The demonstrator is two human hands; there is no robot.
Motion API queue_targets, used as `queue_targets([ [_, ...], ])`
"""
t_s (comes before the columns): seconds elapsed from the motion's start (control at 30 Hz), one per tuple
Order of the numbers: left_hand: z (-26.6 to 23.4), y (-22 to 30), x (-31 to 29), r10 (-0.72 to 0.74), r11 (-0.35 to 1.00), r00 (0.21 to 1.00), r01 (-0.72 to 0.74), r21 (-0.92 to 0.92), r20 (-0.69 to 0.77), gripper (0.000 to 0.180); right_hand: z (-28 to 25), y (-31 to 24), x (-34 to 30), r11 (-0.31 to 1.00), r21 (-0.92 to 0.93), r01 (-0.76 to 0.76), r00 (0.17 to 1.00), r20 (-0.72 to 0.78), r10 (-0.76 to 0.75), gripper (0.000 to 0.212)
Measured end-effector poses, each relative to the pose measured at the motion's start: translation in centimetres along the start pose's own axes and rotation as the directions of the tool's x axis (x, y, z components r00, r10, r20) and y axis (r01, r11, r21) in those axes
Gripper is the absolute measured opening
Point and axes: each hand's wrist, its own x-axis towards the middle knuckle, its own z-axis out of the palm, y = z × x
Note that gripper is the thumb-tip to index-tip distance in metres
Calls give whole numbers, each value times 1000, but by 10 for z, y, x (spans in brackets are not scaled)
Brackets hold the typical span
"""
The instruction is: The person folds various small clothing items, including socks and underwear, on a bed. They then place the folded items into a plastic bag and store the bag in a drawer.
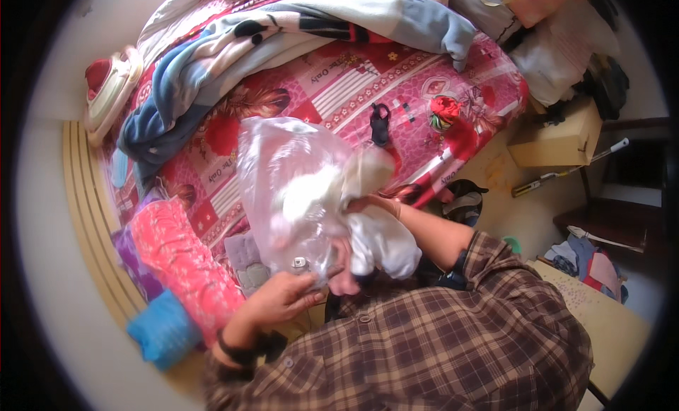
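A clear plastic bag (263, 163) hangs in front of me with white stuff showing through it. My left hand (285, 296) is closed on the bag's near edge, fingers pinched together. My right hand (373, 204) is closed on a bunch of white cloth (385, 241) at the bag's right side. Folds of the cloth cover most of its fingers, and motion blurs the bunch. Part of the cloth is grey-beige, and a pink piece (344, 266) hangs below, between my hands. Whether the pink piece is in the bag, I cannot tell.
Beyond my hands lies a bed with a pink patterned sheet (304, 86), a crumpled blue-grey blanket (177, 93), a small black item (380, 125) and a red bundle (445, 110). A coral cloth roll (180, 248) and blue package (163, 330) lie left; a cardboard box (555, 139) stands right.
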Motion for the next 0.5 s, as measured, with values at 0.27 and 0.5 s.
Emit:
queue_targets([
  [0.27, 52, 8, 42, 176, 502, 984, -108, -858, -20, 49, -27, -13, 14, 641, -400, 655, 332, -609, -720, 31],
  [0.5, 42, 16, 63, 440, 760, 888, -447, -471, -134, 32, -83, -19, 7, 748, -662, 30, 163, -735, -658, 37],
])
